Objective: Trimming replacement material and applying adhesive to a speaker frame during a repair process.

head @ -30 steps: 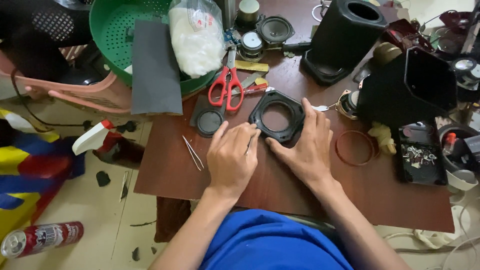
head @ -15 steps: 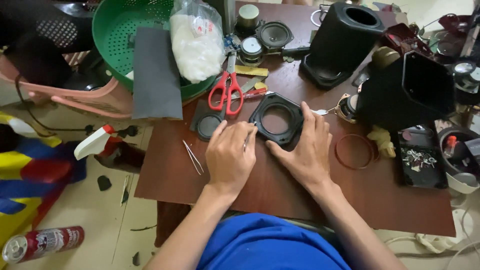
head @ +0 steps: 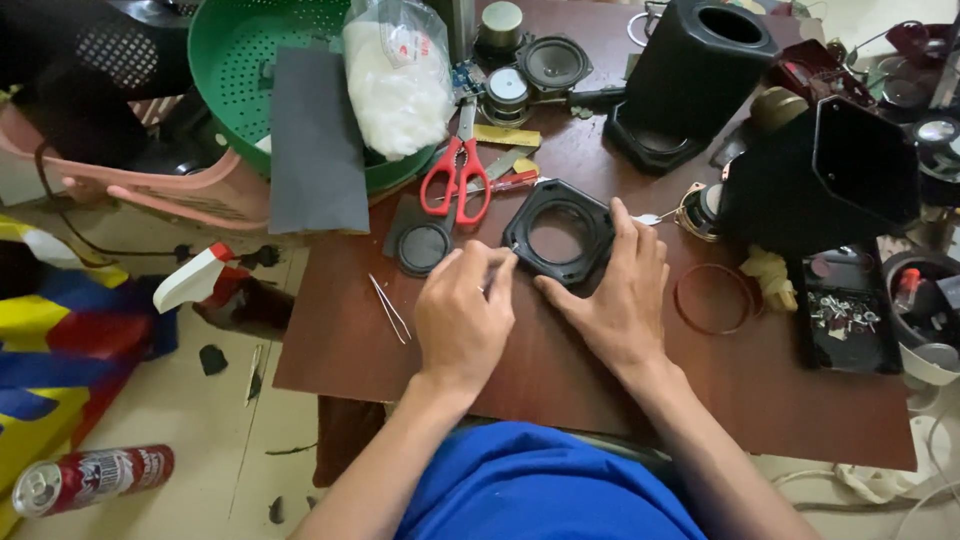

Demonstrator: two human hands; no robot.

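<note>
Both hands are down on the brown table, working at a black square speaker frame with a round hole through its middle, lying flat near the table's centre. The right hand is spread open and pressed flat against the frame's right and near edges, fingers laid along the rim, pinning it in place. The left hand is curled loosely just beside the frame's near-left corner, thumb and forefinger pinched on something thin and pale; it is too small to tell what it is. Just left of that hand lie metal tweezers, and beyond them a round black cap on a dark square pad. Red-handled scissors rest just beyond the frame, touching the rim of a green colander that holds a grey sheet and a bag of white stuffing. To the right, a thin brown ring lies apart from the frame.
</note>
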